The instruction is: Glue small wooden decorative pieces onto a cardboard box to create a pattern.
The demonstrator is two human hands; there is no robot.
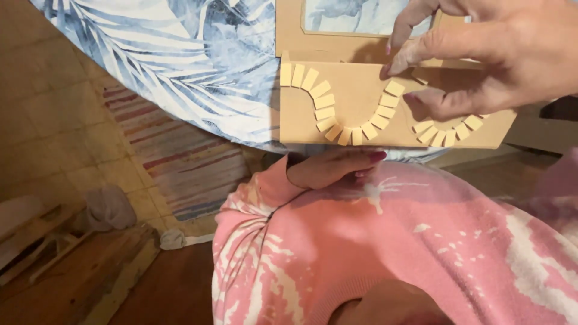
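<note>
Pink-and-white patterned garment [421, 253]: fills the frame from 4 to 7 o'clock, nearest the lens.

Left hand [334, 167]: at centre, just below the board's lower edge, emerging from the pink sleeve; fingers extended and lying close together, dark-red nails showing; whether it touches the board cannot be told.

Cardboard board [355, 102]: tan panel at 12 to 2 o'clock, overhanging the table edge.

Small paper tiles [328, 111]: pale yellow rectangles laid edge to edge on the board in a winding, wavy line.

Right hand [481, 54]: at 1 to 2 o'clock, above the board; fingers curled narrowly, fingertips resting on the board beside the tile row, thumb just under them.

Blue leaf-print tablecloth [192, 66]: 10 to 12 o'clock, under the board.

Striped rug [180, 162]: 9 o'clock, on tiled floor [42, 120].
</note>
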